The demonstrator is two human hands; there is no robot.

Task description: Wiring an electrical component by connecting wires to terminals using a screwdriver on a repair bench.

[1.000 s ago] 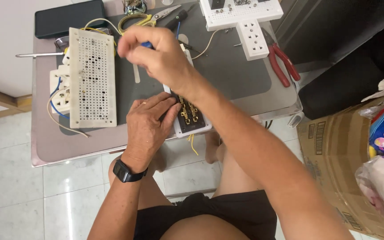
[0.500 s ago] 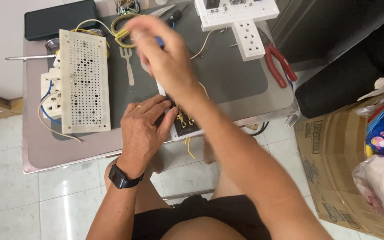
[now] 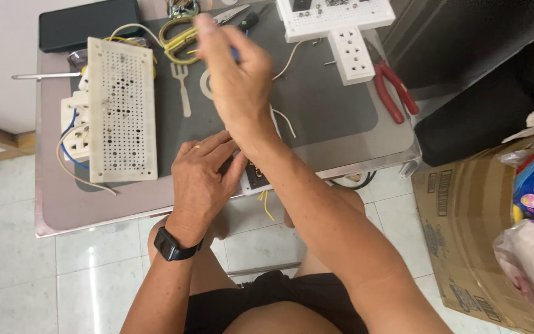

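The left hand (image 3: 204,179) lies with fingers spread flat over a small open socket unit (image 3: 256,176) at the desk's (image 3: 63,213) 6 o'clock edge, seemingly pinning it steady; yellow wires (image 3: 267,204) dangle below. The right hand (image 3: 236,74) is raised toward 12 o'clock, fingers pinched on a thin blue-handled tool (image 3: 235,54), barely visible. A perforated white panel (image 3: 120,111) lies at 9 o'clock, red pliers (image 3: 394,89) at 3 o'clock, yellow-handled scissors (image 3: 183,37) beyond.

Cream perforated panel (image 3: 122,111), red pliers (image 3: 395,90), yellow-handled scissors (image 3: 183,38), possibly blue-handled tool (image 3: 235,52)
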